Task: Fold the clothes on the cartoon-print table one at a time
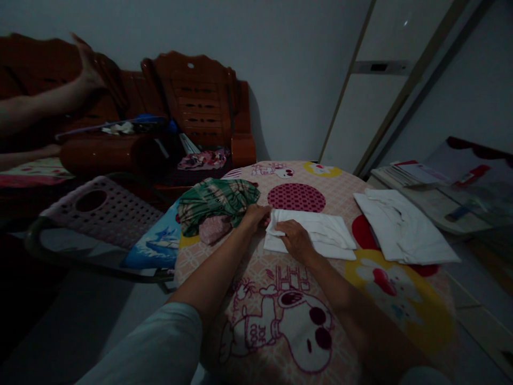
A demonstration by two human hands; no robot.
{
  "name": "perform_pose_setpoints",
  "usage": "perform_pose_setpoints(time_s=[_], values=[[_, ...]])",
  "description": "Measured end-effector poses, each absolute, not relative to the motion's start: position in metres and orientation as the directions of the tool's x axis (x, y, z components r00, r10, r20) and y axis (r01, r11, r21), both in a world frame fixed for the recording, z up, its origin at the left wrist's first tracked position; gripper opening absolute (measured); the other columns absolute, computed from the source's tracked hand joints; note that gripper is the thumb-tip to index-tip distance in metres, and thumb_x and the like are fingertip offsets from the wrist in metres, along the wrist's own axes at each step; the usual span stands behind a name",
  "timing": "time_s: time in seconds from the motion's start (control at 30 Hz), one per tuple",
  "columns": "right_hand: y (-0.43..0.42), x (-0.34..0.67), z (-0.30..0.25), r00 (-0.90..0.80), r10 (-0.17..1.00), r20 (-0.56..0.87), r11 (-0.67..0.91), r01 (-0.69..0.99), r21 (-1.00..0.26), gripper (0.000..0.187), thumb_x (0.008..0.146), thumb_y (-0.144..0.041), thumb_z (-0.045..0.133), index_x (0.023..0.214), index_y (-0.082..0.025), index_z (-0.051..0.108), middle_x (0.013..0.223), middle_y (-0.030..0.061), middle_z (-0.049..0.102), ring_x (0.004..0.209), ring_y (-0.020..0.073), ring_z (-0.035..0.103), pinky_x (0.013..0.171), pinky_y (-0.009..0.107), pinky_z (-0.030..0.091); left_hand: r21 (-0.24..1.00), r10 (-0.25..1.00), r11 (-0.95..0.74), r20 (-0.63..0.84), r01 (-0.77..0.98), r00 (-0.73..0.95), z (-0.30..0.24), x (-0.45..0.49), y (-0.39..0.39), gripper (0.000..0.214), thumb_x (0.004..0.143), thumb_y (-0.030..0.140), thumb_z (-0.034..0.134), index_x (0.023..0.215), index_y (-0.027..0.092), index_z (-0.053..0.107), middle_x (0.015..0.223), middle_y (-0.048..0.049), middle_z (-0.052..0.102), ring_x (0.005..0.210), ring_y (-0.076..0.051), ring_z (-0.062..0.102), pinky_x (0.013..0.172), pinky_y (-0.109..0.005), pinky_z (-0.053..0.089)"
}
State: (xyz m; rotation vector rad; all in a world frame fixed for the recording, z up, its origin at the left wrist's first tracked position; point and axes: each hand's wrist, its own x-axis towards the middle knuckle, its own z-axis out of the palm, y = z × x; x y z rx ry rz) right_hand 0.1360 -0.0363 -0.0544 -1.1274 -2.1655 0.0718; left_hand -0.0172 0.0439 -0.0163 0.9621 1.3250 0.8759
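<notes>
A white garment (320, 231), partly folded, lies in the middle of a round table with a pink cartoon-print cloth (280, 315). My left hand (256, 215) grips its left edge with closed fingers. My right hand (294, 238) presses down on the garment's near left part, fingers curled over a fold. A green plaid garment (218, 200) is bunched just left of my left hand, with a small pink cloth (214, 229) under it.
A second folded white garment (401, 227) lies at the table's right. Papers (404, 174) sit on a surface further right. A pink perforated stool (104, 208) and brown wooden chairs (200, 101) stand at the left. Another person's raised hand (86, 67) is at the far left.
</notes>
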Motion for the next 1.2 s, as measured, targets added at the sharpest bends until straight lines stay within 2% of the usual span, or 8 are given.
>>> perform_pose_setpoints(time_s=[0.17,0.3,0.4,0.57,0.73,0.83,0.93,1.2], values=[[-0.041,0.137,-0.05,-0.438,0.699,0.565,0.669,0.68,-0.3,0.023,0.086,-0.021,0.066,0.108,-0.018,0.071,0.112,0.0132,0.072,0.104,0.0266,0.063,0.094,0.045,0.049,0.93,0.941,0.303,-0.326,0.208,0.087,-0.015,-0.023,0.045,0.026,0.078,0.012,0.062,0.055,0.015,0.051,0.035,0.0044,0.046,0.029,-0.006,0.036,0.038,-0.019,0.026],[-0.046,0.139,-0.051,-0.475,0.672,0.567,0.691,0.678,-0.251,0.029,0.085,-0.034,0.07,0.11,-0.019,0.071,0.12,0.0139,0.069,0.112,0.0273,0.061,0.099,0.047,0.048,0.916,0.95,0.259,-0.298,0.305,0.09,-0.014,-0.028,0.046,0.028,0.082,0.017,0.061,0.055,0.015,0.053,0.035,0.0036,0.047,0.029,-0.006,0.036,0.039,-0.019,0.023],[-0.049,0.14,-0.053,-0.495,0.674,0.549,0.688,0.691,-0.221,0.033,0.087,-0.036,0.069,0.116,-0.02,0.07,0.127,0.012,0.066,0.119,0.0277,0.059,0.105,0.049,0.044,0.908,0.96,0.213,-0.262,0.361,0.094,-0.016,-0.028,0.046,0.03,0.085,0.027,0.061,0.058,0.014,0.057,0.034,0.0032,0.047,0.029,-0.007,0.036,0.039,-0.019,0.024],[-0.05,0.141,-0.053,-0.506,0.674,0.539,0.691,0.69,-0.216,0.03,0.088,-0.036,0.067,0.113,-0.019,0.072,0.126,0.0128,0.067,0.12,0.0281,0.059,0.105,0.049,0.044,0.873,0.97,0.193,-0.24,0.448,0.049,-0.022,-0.025,0.051,0.016,0.08,0.017,0.063,0.064,0.014,0.061,0.037,0.0043,0.048,0.033,-0.008,0.04,0.042,-0.019,0.028],[-0.049,0.141,-0.052,-0.505,0.677,0.535,0.692,0.685,-0.229,0.029,0.088,-0.034,0.068,0.112,-0.019,0.072,0.125,0.0137,0.067,0.119,0.0285,0.059,0.104,0.05,0.045,0.856,0.97,0.208,-0.242,0.473,0.01,-0.019,-0.025,0.054,0.033,0.087,0.032,0.055,0.06,0.014,0.061,0.039,-0.001,0.052,0.034,-0.011,0.042,0.042,-0.022,0.031],[-0.049,0.141,-0.052,-0.503,0.68,0.533,0.692,0.681,-0.24,0.028,0.087,-0.034,0.068,0.112,-0.021,0.072,0.125,0.0131,0.067,0.119,0.0285,0.059,0.104,0.051,0.045,0.806,0.992,0.076,-0.121,0.587,0.037,-0.016,-0.023,0.054,0.034,0.081,0.038,0.064,0.055,0.015,0.062,0.044,-0.0041,0.056,0.048,-0.016,0.055,0.048,-0.022,0.037],[-0.049,0.14,-0.052,-0.498,0.684,0.533,0.688,0.683,-0.244,0.028,0.087,-0.033,0.068,0.112,-0.021,0.072,0.125,0.0122,0.068,0.119,0.0278,0.059,0.104,0.05,0.044,0.73,0.998,-0.057,0.021,0.681,0.061,-0.015,-0.021,0.054,0.023,0.07,0.027,0.072,0.052,0.016,0.062,0.05,-0.0047,0.059,0.064,-0.018,0.061,0.056,-0.022,0.039],[-0.049,0.139,-0.051,-0.5,0.672,0.546,0.689,0.692,-0.215,0.027,0.088,-0.033,0.068,0.111,-0.021,0.073,0.123,0.0118,0.068,0.117,0.027,0.06,0.103,0.049,0.045,0.878,0.959,0.216,-0.272,0.427,0.075,-0.018,-0.027,0.056,0.028,0.079,0.02,0.056,0.052,0.016,0.054,0.039,0.0002,0.05,0.035,-0.009,0.038,0.042,-0.021,0.028]])
